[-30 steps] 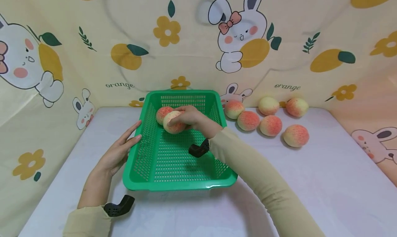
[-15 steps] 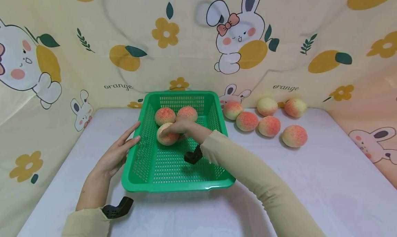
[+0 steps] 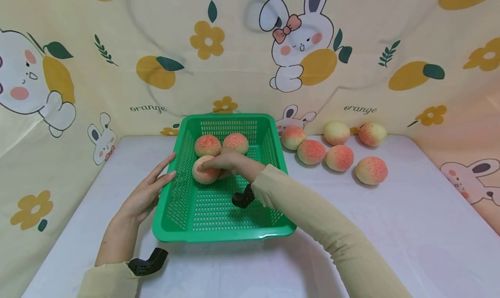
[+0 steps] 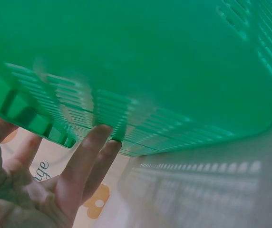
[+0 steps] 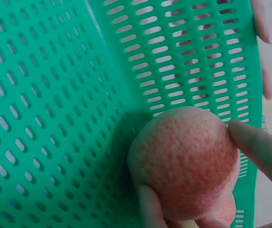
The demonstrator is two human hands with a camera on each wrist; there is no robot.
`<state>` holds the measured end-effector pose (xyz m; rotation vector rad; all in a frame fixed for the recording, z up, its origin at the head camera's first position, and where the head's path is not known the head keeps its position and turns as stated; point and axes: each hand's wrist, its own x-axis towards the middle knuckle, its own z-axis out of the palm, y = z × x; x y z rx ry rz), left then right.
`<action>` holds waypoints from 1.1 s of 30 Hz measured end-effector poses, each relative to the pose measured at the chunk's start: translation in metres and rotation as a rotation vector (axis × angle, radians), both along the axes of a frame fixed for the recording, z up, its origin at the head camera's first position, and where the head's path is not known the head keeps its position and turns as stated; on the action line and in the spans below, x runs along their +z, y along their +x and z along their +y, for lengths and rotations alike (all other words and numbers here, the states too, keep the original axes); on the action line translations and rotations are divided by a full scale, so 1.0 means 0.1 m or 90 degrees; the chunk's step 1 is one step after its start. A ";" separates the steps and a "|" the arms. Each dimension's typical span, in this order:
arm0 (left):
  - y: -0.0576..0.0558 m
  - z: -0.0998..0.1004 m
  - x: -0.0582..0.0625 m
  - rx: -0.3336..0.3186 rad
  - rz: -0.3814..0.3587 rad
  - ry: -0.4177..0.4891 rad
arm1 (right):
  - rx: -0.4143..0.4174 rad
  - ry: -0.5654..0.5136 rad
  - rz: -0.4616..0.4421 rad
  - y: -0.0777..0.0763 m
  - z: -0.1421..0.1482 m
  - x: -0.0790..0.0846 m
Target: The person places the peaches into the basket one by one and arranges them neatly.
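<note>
A green slotted plastic basket [image 3: 224,236] stands on the white-covered table. My right hand [image 3: 232,162] reaches down into it and grips a peach [image 3: 200,173] near the left wall. The right wrist view has this red-speckled peach [image 5: 183,161] between thumb and fingers, close to the slotted wall. Behind it in the basket lie a redder peach [image 3: 208,145] and a pinkish one [image 3: 236,142]. My left hand [image 3: 142,196] is at the basket's left side, fingertips at the rim. In the left wrist view, straight fingers [image 4: 86,159] touch the outer wall.
Several peaches [image 3: 340,158] sit on the table right of the basket, the nearest to its right wall being one yellow-red peach [image 3: 293,137]. A patterned cloth backdrop [image 3: 234,46] rises behind the table [image 3: 410,228].
My right hand has moved forward-left and nearer to me inside the basket with the peach, which now sits close to the left wall. The left hand has stayed at the rim.
</note>
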<state>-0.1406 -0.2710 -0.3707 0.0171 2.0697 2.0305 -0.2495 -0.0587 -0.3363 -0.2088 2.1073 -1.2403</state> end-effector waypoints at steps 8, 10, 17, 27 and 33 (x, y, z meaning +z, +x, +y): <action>0.01 -0.01 0.01 -0.004 0.002 0.001 | -0.039 -0.036 -0.022 -0.02 -0.01 0.03; 0.01 -0.01 0.01 -0.002 0.001 0.001 | -0.040 -0.040 -0.024 -0.03 0.00 0.05; 0.01 0.00 0.01 0.000 -0.004 0.012 | -0.042 -0.099 -0.034 -0.04 0.06 0.16; 0.03 0.00 0.02 -0.003 -0.002 0.011 | -0.009 -0.200 -0.054 0.02 0.27 0.44; 0.03 0.01 0.02 0.000 0.000 0.013 | -0.014 -0.222 -0.053 0.02 0.39 0.47</action>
